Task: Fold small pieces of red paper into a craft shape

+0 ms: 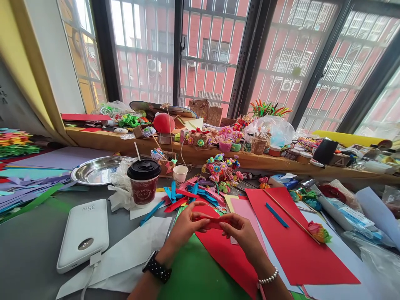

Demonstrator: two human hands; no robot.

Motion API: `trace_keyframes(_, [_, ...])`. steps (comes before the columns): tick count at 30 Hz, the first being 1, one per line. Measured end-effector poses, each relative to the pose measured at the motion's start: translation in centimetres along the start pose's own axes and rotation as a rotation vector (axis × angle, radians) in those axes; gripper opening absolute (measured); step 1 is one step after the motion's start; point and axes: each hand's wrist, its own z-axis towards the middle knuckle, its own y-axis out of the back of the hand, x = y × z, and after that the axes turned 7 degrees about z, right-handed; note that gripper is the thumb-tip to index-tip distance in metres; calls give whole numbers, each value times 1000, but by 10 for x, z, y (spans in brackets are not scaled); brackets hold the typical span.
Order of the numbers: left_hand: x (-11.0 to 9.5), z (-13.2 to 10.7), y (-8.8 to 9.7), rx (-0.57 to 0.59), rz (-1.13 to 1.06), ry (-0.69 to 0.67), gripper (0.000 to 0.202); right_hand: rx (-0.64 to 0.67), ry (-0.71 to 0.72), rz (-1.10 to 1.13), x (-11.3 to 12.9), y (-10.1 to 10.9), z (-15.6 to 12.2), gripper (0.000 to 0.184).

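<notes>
Head view: both bare hands mid-frame over the desk. Thin folded red paper strip (213, 222) is held between them, above the papers. Left hand (185, 221), black dotted watch strap (158, 267), has thumb and fingers pinched on its left end; right hand (240, 231), silver bead bracelet (268, 276), pinches the right end.

Clutter: heap of blue and red paper strips (194, 191) just beyond the left hand. Maroon paper cup with black lid (144, 191) and white plastic power bank (83, 233) with cable crowd the left. Large red paper sheet (315, 250) at right carries a thin wooden stick (289, 212) tipped with a pink-green flower (319, 232) and a lone blue strip (277, 215). Bunch of colourful small flowers (221, 167) stands behind the heap.

Surface: grey desktop (34, 246), green sheet (195, 273) under the hands. Wooden windowsill (200, 156) packed with crafts; barred windows (209, 62), pink building outside.

Text: power bank reads "35W", upside down. Cup lettering only partly legible, looks like "AGE".
</notes>
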Motion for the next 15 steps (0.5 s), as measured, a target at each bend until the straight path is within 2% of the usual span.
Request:
trace_keyframes(6, [-5,-1,6,147,-94,77,60,-9,-16,18,4,0,-2,25])
trace_keyframes(15, [-2,-2,12,224,-166,107,50,6,-59,88,6,2,-2,23])
